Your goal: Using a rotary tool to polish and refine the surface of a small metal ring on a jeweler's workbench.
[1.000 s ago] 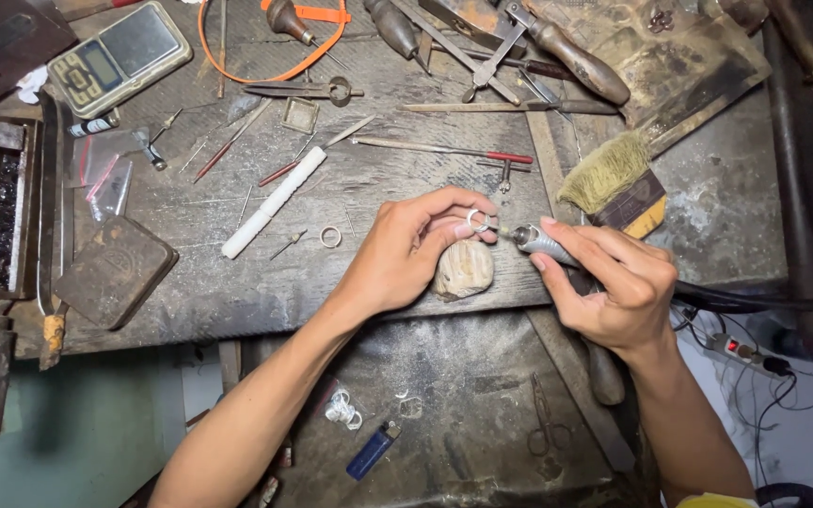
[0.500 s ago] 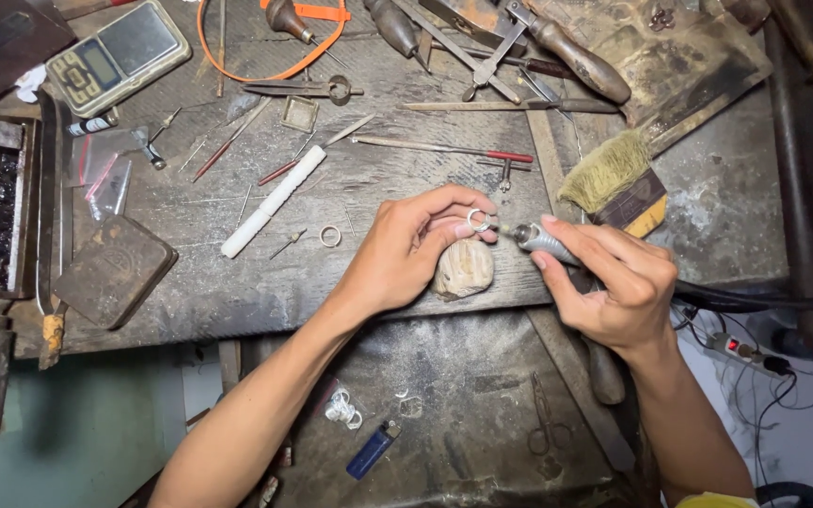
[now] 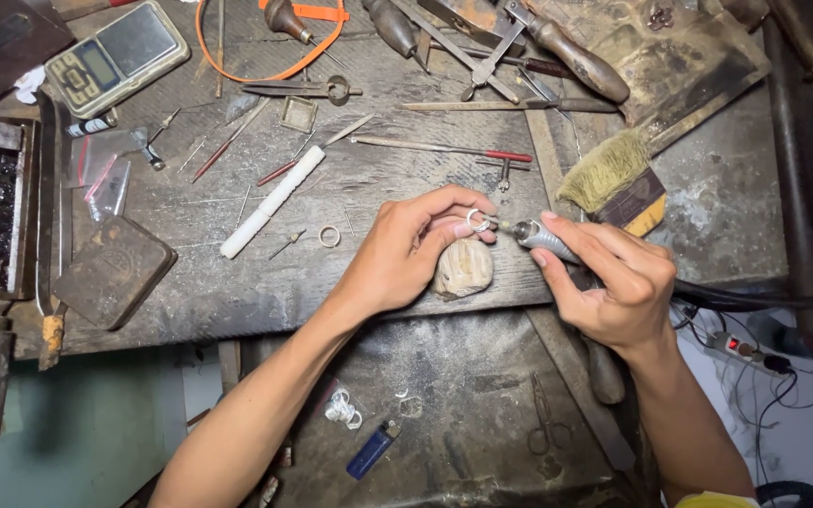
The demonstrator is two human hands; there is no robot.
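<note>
Here a scarred grey workbench (image 3: 237, 292) carries scattered tools (image 3: 482, 66).

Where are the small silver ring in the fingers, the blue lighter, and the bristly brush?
small silver ring (image 3: 475, 221), head view, on its rim.
blue lighter (image 3: 372, 450), head view, middle of its body.
bristly brush (image 3: 602, 171), head view, on its bristles.

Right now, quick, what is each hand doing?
Left hand: closed, pinching a small silver ring.
Right hand: closed around a grinding tool, tip at the ring.
</note>
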